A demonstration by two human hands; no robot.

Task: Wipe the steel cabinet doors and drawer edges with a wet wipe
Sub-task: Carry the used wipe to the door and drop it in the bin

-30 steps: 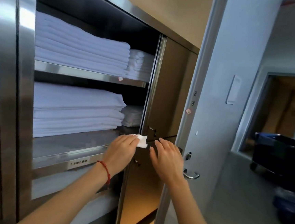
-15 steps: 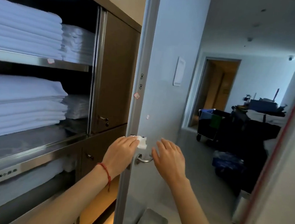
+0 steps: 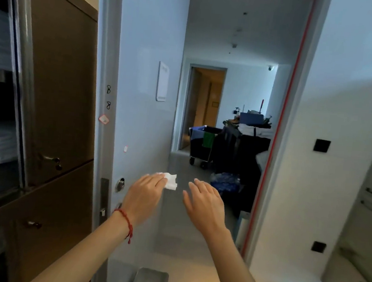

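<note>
Two handwritten marks, each reading as the figure 8, stand one above the other on the edge of the open door (image 3: 104, 102). The white wall plate (image 3: 162, 81) carries print too blurred to read. No other text legible.

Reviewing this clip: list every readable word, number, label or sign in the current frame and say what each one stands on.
"8": handwritten in black on the pale grey door edge.
"8": a second handwritten one just below it.
Red-bordered sticker on the same edge: too blurred to read.
Small red-edged sticker on the door face: too small to read.
White wall plaque: print too blurred to read.
</note>
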